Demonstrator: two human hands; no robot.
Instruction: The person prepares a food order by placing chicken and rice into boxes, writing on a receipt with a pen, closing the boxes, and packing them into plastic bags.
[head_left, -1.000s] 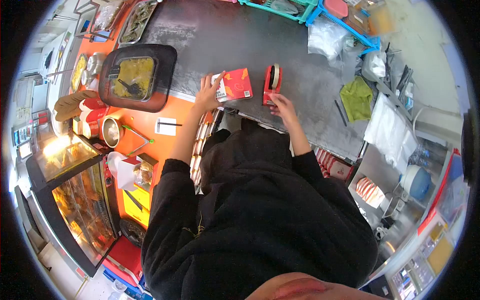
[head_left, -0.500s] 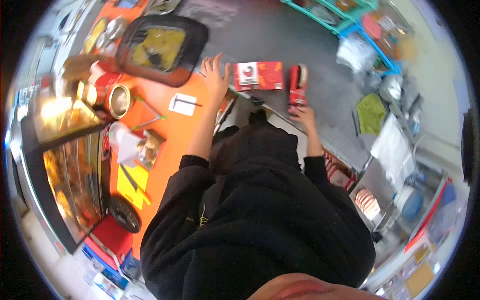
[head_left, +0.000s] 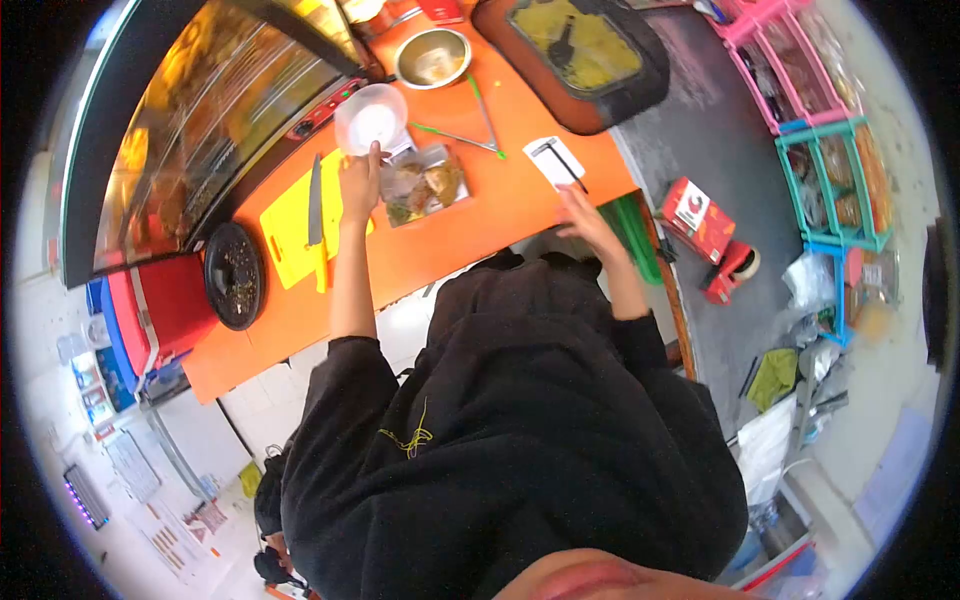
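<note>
My left hand [head_left: 360, 185] is over the orange table, fingers stretched forward and holding nothing that I can see. It is between a yellow cutting board [head_left: 287, 232] with a knife [head_left: 316, 205] on it and a clear plastic box of food [head_left: 425, 185]. A translucent bowl [head_left: 370, 118] stands just beyond its fingertips. My right hand [head_left: 592, 228] hovers by the table's right end with its fingers apart and nothing in them. Nearest to it is a white pad with a black T-shaped mark [head_left: 555, 163]. A red tape dispenser [head_left: 732, 272] rests beside a red box [head_left: 698, 215] on the grey counter.
A glass food warmer [head_left: 220, 110] stands at the back left. Tongs with green tips [head_left: 480, 120] lie near a metal bowl [head_left: 433, 58]. A dark tray of yellow food [head_left: 580, 60] is at the back. Colored baskets [head_left: 835, 180] line the right wall. A round black tray [head_left: 235, 275] is at left.
My body and view have turned left toward the orange table. My right hand has left the red tape dispenser. My left hand has moved over beside the cutting board and food box.
</note>
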